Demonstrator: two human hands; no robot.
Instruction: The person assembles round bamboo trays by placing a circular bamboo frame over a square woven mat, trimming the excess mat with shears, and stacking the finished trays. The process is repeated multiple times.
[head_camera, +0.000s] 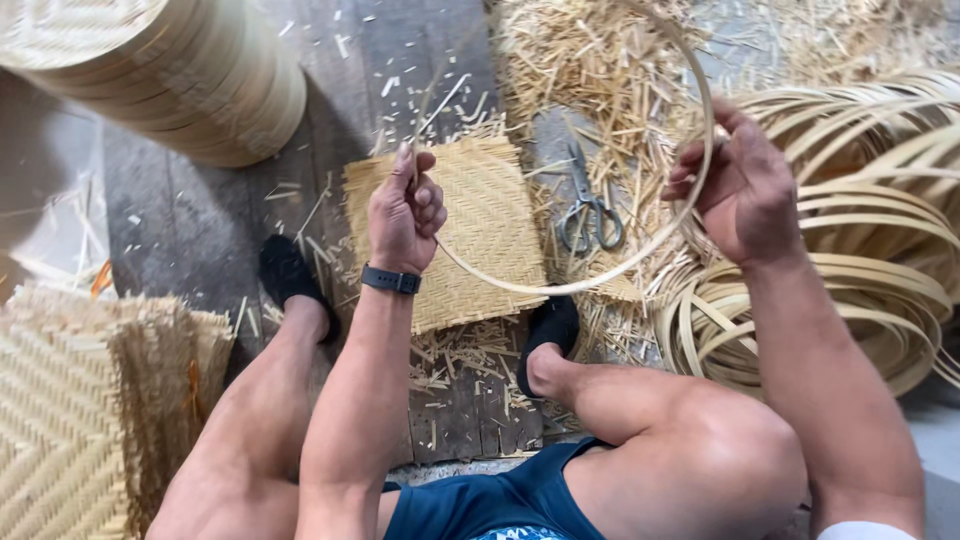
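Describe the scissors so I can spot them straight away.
Start from the square woven mat lying on the dark plank floor ahead of the person's feet. Just right of it, the scissors lie on loose straw offcuts, the only metal thing there, with grey loop handles.

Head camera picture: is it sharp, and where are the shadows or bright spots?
In the head view, the left hand, right hand and scissors are sharp; the thin bamboo hoop looks slightly soft at the top. Light is soft daylight; a dark shadow lies beside the stacked rings; the top right straw looks washed out.
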